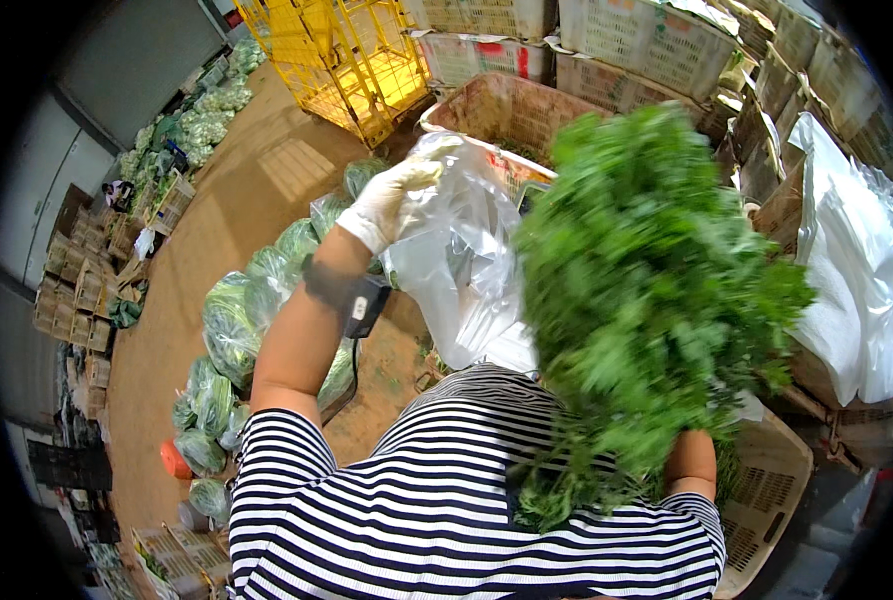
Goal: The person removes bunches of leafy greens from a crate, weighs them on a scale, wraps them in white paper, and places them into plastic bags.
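Note:
My left hand (391, 205), in a white glove, is closed on the upper edge of a clear plastic bag (466, 270) that hangs down in front of my body. A large bunch of feathery leafy greens (646, 270) is held up on my right, blurred by motion, its tips beside the bag. My right forearm (691, 462) goes in under the bunch. The leaves hide my right hand, which bears the greens. A black strap with a small device (361, 303) sits round my left wrist.
Bagged green vegetables (236, 320) lie on the floor to my left. Ahead stand a large plastic crate (516, 105) and a yellow wire cage cart (341, 70). Stacked crates (646, 45) line the back right. White plastic bags (846, 270) hang at far right, above another crate (766, 490).

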Demonstrator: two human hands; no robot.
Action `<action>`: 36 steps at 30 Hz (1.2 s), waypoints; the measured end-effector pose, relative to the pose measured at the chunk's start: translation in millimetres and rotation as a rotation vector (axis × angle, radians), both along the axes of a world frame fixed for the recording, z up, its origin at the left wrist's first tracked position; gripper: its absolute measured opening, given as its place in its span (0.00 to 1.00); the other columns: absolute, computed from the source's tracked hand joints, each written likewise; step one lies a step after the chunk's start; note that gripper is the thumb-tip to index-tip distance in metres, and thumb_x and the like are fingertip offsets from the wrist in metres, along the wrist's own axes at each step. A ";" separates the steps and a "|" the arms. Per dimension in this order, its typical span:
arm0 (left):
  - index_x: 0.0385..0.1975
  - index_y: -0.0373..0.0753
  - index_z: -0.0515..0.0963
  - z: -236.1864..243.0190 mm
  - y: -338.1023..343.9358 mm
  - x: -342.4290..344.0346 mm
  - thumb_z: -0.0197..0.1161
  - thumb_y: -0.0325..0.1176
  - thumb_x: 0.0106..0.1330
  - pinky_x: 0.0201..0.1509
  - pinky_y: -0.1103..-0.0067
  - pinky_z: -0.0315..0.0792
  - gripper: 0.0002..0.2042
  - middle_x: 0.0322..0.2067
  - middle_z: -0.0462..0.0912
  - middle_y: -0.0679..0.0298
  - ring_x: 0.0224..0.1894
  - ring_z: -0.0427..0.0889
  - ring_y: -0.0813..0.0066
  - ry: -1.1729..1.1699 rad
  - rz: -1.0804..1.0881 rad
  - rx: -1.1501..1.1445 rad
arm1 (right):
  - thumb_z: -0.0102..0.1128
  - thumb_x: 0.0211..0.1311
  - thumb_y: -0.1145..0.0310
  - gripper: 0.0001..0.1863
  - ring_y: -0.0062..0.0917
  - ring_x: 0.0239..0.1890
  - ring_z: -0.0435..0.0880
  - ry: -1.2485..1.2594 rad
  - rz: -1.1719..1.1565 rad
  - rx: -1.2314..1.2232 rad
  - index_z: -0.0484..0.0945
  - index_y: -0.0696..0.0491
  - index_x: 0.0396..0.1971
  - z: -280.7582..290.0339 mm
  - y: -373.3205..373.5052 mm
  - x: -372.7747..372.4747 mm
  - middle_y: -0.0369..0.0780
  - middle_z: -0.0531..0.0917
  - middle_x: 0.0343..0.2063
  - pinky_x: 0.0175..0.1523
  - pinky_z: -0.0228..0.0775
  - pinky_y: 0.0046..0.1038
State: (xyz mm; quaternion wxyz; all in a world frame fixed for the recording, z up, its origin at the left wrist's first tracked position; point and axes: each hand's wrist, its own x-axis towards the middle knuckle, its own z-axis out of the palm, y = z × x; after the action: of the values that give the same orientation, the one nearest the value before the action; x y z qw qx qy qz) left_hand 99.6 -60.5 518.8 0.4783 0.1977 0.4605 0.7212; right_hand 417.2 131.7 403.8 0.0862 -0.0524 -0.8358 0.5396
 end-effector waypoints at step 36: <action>0.60 0.37 0.55 -66.4 1.9 -4.7 0.54 0.32 0.61 0.44 0.84 0.68 0.27 0.53 0.66 0.63 0.39 0.72 0.81 0.748 -0.230 -0.231 | 0.49 0.58 0.57 0.25 0.33 0.48 0.74 -0.428 0.128 -1.402 0.66 0.57 0.51 -161.1 -15.2 -107.8 0.45 0.74 0.48 0.55 0.64 0.34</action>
State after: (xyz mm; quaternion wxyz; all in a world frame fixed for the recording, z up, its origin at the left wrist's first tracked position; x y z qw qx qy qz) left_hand 95.0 -58.6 452.5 0.3745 0.4415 0.6555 0.4849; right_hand 309.4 116.5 242.7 -0.1644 -0.1507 -0.2945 0.9293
